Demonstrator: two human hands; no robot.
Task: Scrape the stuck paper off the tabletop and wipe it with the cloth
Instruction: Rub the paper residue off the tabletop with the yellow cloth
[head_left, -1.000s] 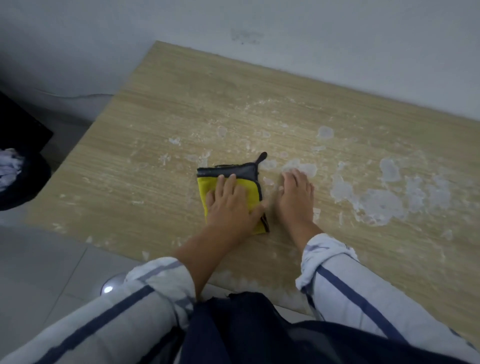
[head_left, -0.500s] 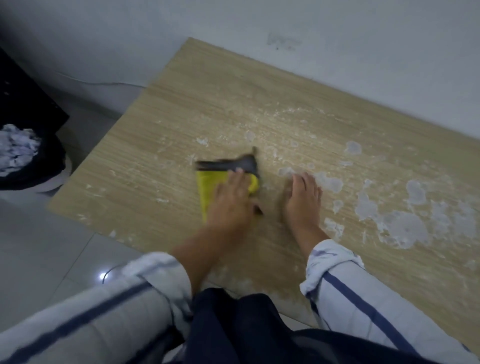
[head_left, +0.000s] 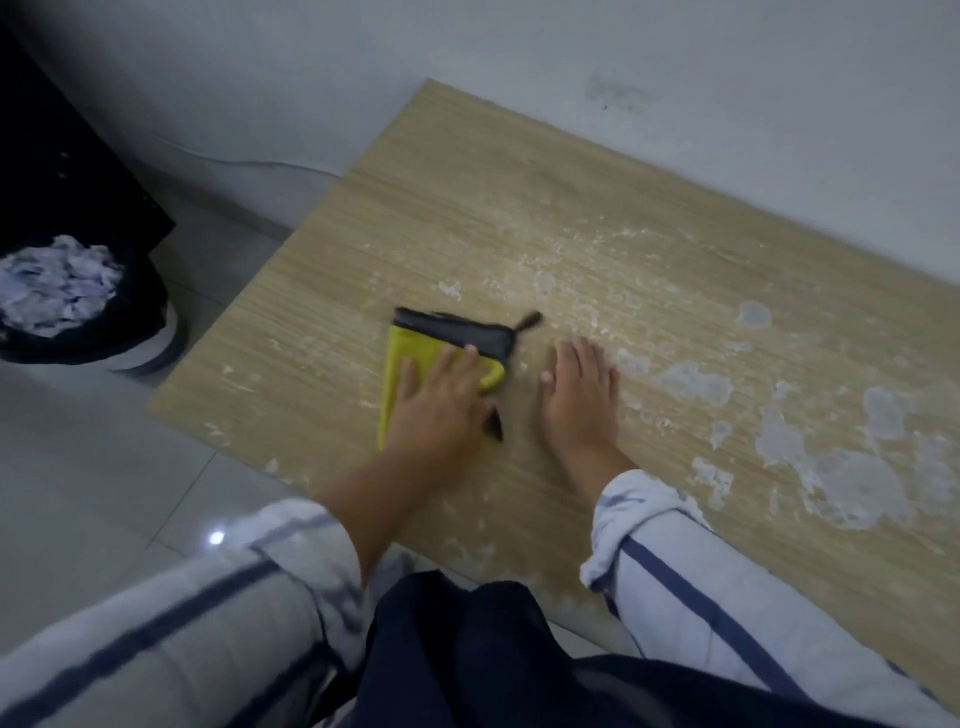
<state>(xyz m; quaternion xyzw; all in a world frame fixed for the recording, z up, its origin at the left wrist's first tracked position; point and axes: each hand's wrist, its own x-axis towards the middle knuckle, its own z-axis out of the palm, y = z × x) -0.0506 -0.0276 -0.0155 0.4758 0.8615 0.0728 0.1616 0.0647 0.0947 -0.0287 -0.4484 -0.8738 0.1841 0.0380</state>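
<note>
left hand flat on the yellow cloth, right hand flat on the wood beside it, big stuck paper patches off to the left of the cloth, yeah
No: the head view shows the big stuck paper patches off to the right of the yellow cloth, past the right hand. The rest holds: left hand flat on the cloth, right hand flat on the wood beside it.
</note>
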